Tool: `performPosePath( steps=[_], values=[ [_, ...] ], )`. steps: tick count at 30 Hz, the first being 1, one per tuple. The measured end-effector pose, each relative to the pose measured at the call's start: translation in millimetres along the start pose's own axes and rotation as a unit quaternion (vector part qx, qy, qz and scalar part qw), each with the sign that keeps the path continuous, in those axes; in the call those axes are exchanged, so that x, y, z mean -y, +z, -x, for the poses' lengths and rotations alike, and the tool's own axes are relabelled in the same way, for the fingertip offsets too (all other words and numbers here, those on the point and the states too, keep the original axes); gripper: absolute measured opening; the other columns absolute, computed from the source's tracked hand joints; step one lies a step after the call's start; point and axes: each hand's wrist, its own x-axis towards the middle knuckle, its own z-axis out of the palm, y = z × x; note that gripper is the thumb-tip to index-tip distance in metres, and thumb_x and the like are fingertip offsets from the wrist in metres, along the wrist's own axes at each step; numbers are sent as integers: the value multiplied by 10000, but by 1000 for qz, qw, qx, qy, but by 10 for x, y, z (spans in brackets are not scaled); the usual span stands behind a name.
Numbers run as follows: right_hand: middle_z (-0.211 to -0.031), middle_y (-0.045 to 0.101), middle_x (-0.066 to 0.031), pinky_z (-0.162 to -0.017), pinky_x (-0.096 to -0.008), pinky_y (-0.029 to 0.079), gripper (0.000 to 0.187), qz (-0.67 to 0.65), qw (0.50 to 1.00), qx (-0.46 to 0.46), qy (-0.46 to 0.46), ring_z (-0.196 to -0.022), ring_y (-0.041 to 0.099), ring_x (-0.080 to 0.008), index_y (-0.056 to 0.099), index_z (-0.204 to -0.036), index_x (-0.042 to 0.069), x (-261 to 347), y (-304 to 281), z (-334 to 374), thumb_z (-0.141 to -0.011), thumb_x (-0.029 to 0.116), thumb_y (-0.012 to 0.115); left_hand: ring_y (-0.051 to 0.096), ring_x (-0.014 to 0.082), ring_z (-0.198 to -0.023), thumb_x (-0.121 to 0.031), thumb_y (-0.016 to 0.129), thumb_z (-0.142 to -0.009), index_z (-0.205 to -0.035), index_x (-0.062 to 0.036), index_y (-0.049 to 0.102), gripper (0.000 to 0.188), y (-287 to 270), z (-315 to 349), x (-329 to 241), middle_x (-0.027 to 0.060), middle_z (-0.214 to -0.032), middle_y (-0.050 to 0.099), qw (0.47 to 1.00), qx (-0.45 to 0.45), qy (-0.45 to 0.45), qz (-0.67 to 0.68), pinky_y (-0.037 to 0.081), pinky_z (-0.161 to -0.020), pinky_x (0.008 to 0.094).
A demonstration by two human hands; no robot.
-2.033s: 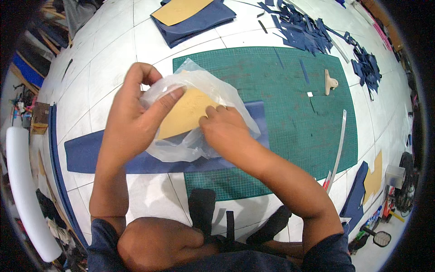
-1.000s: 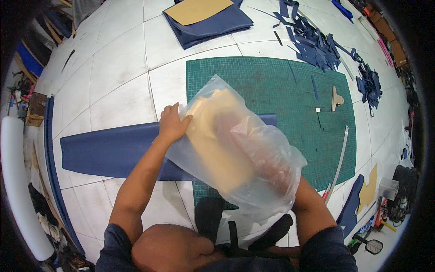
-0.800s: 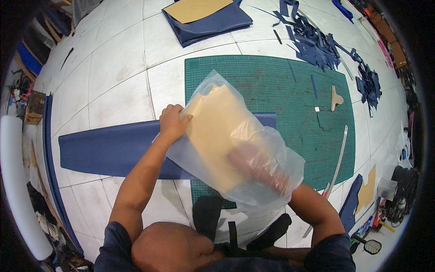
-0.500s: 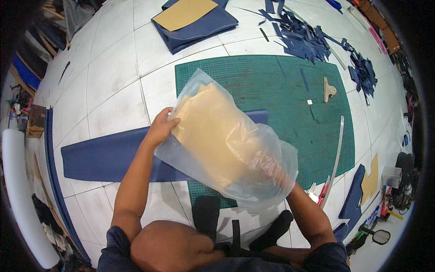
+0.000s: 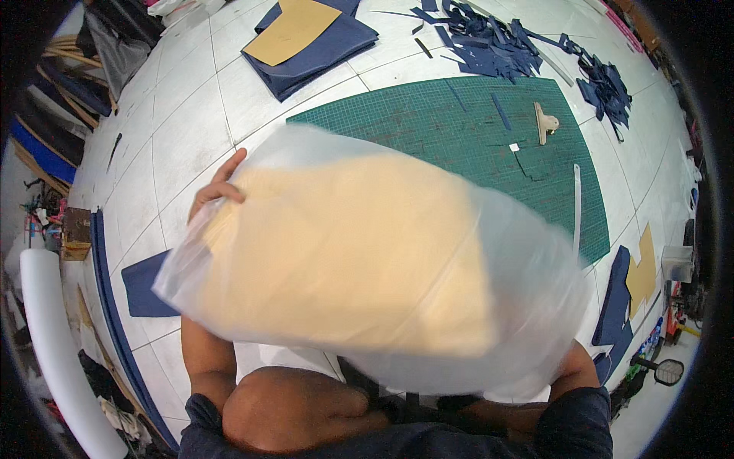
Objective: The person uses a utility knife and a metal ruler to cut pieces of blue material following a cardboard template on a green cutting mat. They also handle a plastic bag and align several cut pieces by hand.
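Observation:
A large translucent plastic bag (image 5: 539,298) spreads above the floor in front of me, blurred by motion. Flat tan sheets (image 5: 344,252) show through it, filling its left and middle parts. My left hand (image 5: 217,191) is closed on the bag's upper left edge, fingers over the front. The bag hides my right hand; only the right forearm shows, running up to the bag's lower right end. Below the bag, a green cutting mat (image 5: 428,103) lies on the tiles, and a dark blue fabric piece (image 5: 145,284) sticks out at left.
Folded blue fabric (image 5: 348,46) with a tan template (image 5: 294,30) lies at the far side. Blue scraps (image 5: 497,42) are heaped far right. A bulldog clip (image 5: 544,122) and a metal ruler (image 5: 577,203) rest on the mat. A white roll (image 5: 57,336) stands along the left.
The bag has been raised toward me and turned wider, so it covers more of the mat. My left hand has moved left and up; my right hand, seen through the plastic before, is now hidden.

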Motion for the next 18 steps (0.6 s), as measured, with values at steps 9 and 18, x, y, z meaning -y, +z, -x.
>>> performPosePath(
  steps=[9,18],
  values=[
    [-1396,600,-175,-1122,-444,427,479,-95,991,93,4,-1275,567,-358,547,-1409,64,-287,640,151,-1006,323,569,648,231,-1164,-20,536,-1006,-1481,-76,521,479,-608,693,1182,137,-1383,598,908,-295,-287,-83,549,-969,316],
    [-1245,680,-138,-979,-369,552,435,-571,781,123,223,-1106,667,-260,617,-1339,63,-222,86,419,-968,283,674,646,217,-1080,-178,765,-875,-1337,-34,555,528,-508,715,1294,123,-1201,667,872,-162,-386,-256,515,-955,345]
  ],
)
